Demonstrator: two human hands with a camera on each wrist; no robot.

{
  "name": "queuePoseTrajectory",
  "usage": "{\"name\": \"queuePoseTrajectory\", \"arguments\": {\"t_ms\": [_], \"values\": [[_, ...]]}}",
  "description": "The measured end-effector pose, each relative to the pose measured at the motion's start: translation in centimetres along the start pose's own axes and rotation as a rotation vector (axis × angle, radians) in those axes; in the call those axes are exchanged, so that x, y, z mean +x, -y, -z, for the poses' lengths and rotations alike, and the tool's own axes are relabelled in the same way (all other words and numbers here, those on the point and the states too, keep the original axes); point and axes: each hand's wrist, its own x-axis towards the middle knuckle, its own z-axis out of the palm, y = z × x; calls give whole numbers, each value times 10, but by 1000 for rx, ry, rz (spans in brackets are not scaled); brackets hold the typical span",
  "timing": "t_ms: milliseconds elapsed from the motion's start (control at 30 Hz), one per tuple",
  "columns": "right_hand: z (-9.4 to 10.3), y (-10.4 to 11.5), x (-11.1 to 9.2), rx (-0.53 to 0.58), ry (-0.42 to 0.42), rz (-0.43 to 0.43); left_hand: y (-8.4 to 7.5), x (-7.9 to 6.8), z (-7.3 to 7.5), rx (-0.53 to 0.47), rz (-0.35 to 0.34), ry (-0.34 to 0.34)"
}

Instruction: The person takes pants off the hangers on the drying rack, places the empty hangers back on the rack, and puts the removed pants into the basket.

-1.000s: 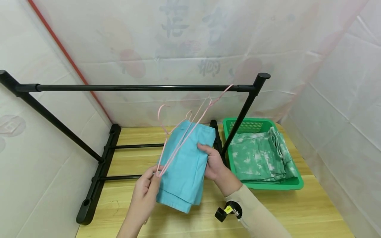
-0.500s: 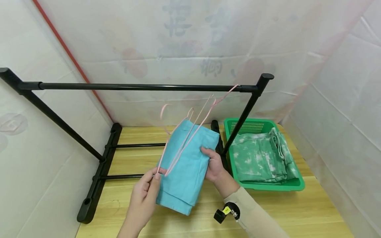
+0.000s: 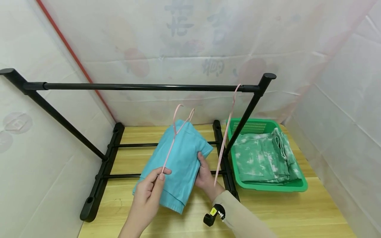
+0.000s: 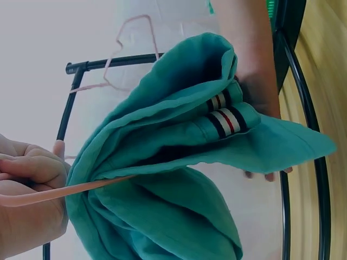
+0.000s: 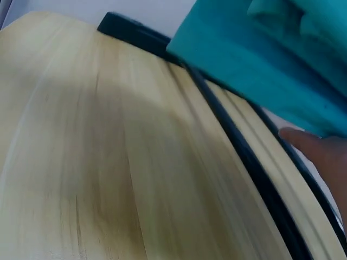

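My left hand [image 3: 147,193] pinches the lower corner of a pink wire hanger [image 3: 169,153] between thumb and fingers. A folded turquoise garment [image 3: 181,162] hangs over this hanger, whose hook points up and away. In the left wrist view the turquoise cloth [image 4: 157,114] droops in folds and shows striped trim [image 4: 227,121]. My right hand [image 3: 205,177] grips the garment's right side, thumb on the front and the other fingers behind it. A second pink hanger [image 3: 231,112] hangs bare from the rack's top bar, its lower end overlapping my right wrist in the head view.
A black clothes rack [image 3: 148,87] stands around the work, its base bars [image 3: 128,176] low over the wooden table [image 3: 285,211]. To the right, a green basket [image 3: 269,187] holds folded green-and-white clothing [image 3: 259,162]. Pale sheets [image 3: 208,43] wall in the back and sides.
The second hanger has swung right, away from my left hand, and now hangs edge-on from the bar. The held hanger has turned, and the garment has shifted slightly left with my right hand.
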Motion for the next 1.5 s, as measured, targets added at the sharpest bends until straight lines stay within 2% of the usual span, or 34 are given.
{"name": "queuePoseTrajectory", "arguments": {"t_ms": [100, 233, 400, 533, 667, 833, 967, 1267, 1500], "values": [[2, -3, 4, -28, 7, 12, 0, 0, 1, -6, 22, -2], [2, -1, 5, -31, 20, -17, 1, 0, 2, -4, 43, -19], [4, 8, 0, -80, 34, -7, 4, -1, 4, -2, 35, -30], [6, 16, -4, -106, 121, 14, 6, -1, 4, -2, 22, -34], [-4, 28, -9, -104, 204, 17, 6, 0, 4, -3, 23, -36], [-21, 42, -15, -125, 228, -11, 9, 1, 3, -5, 38, -39], [-26, 50, -17, -110, 281, -40, 12, 2, 2, -13, 45, -46], [-31, 56, -26, -121, 427, -24, 15, 7, 4, -59, 75, -56], [-35, 56, -29, -70, 421, 1, 19, 7, 4, -88, 91, -43]]}}
